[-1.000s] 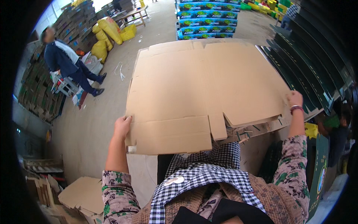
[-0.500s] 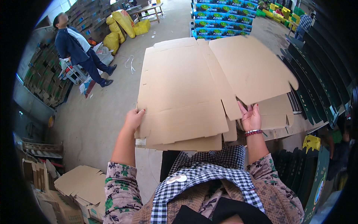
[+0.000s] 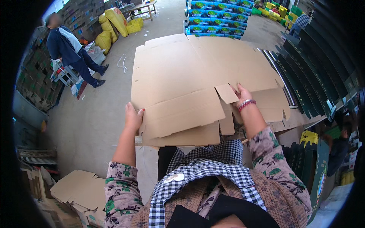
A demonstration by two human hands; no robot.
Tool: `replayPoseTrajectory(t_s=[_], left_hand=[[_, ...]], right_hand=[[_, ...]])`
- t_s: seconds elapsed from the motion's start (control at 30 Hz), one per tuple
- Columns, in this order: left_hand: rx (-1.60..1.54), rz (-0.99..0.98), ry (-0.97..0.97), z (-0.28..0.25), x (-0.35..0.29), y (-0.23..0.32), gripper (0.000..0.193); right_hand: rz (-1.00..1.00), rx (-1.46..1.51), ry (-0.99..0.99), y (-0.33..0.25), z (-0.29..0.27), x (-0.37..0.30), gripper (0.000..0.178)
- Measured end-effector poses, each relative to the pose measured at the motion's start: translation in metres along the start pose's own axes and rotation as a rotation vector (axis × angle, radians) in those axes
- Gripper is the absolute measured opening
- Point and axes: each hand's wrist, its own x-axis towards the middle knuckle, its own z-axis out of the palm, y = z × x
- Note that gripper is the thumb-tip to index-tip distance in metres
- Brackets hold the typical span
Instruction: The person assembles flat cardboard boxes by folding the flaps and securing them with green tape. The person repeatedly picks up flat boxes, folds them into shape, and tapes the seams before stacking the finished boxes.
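A large flat brown cardboard box blank point(image 3: 178, 76) lies on a stack of similar cardboard sheets point(image 3: 273, 110) in front of me. My left hand point(image 3: 133, 117) grips the blank's near left edge, thumb on top. My right hand point(image 3: 242, 97), with a beaded bracelet at the wrist, holds a small flap point(image 3: 227, 93) near the middle right of the blank. The blank's near flaps point(image 3: 182, 114) fold toward me over the sheets below.
A person in dark clothes point(image 3: 72, 53) stands at the far left by stacked boxes. Yellow sacks point(image 3: 114, 21) and a table lie beyond. Stacks of blue printed cartons point(image 3: 216, 19) stand ahead, dark green sheets point(image 3: 315, 76) at right, loose cardboard point(image 3: 76, 188) on the floor at lower left.
My right hand moved from the far right edge of the cardboard inward to the flap at its middle. The top blank has shifted left and closer; my left hand stays on the left edge.
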Motion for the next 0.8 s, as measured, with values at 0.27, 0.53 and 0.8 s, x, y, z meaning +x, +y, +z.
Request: replayPoseTrajectory(t_s=[0.27,0.53,0.8], left_hand=[[-1.203,-0.513,-0.394,-0.07,-0.039,0.015,0.046],[-0.601,-0.213,-0.368,-0.007,-0.03,0.021,0.032],[0.15,-0.017,-0.224,0.0,-0.019,0.092,0.042]], right_hand=[[-0.139,-0.079,-0.101,0.004,-0.05,-0.118,0.051],[-0.17,-0.389,-0.123,0.005,-0.066,-0.051,0.054],[-0.972,-0.981,0.068,0.072,-0.033,-0.123,0.036]])
